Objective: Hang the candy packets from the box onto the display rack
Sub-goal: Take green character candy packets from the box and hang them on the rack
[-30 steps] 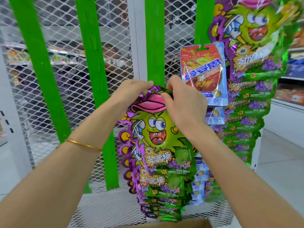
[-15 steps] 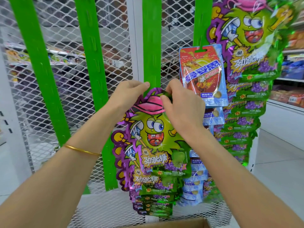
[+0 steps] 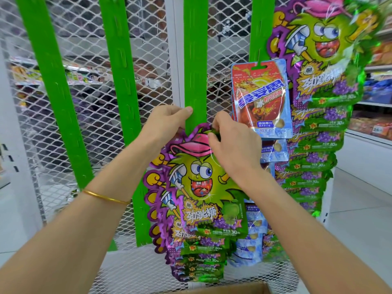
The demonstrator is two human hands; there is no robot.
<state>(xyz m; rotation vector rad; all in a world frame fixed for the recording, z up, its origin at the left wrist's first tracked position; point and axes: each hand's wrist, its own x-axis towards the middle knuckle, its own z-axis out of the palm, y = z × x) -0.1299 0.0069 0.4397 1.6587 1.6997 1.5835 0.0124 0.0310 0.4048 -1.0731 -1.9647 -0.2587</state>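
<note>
Pinches with the right hand (image 3: pixel 231 145), fingertips pressed together, the top edge of the candy packet bundle (image 3: pixel 197 181), just beside the pink cap printed on it. Grips with the left hand (image 3: pixel 167 122) the bundle's upper left corner, thumb laid flat on the lower part of the middle green strip (image 3: pixel 194 60), fingers curled behind. Holds the bundle's top against that strip, between both hands; whether hooked onto it, cannot tell. Shows on the bundle's front a green cartoon face with a purple border, and under it a column of small green-and-purple packets overlapping downward to just above the box. Wears a thin gold bangle (image 3: pixel 106 198) on the left wrist.

Just to the right, on the next green strip (image 3: pixel 255 28): a red packet (image 3: pixel 259 98) on top, with pale blue packets (image 3: pixel 252 240) in a column below it, partly hidden behind the right forearm. Further right, touching these: another green-faced bundle (image 3: pixel 322 60), hung high, with its own column of packets beneath.

To the left: two more green strips (image 3: pixel 118 60). Behind all the strips: a white wire mesh panel (image 3: pixel 148 39).

At the bottom edge: only the rim of a cardboard box (image 3: pixel 233 289) in view, its contents out of sight. Beyond the mesh and at far right: store shelves (image 3: pixel 377 124) with goods, blurred.
</note>
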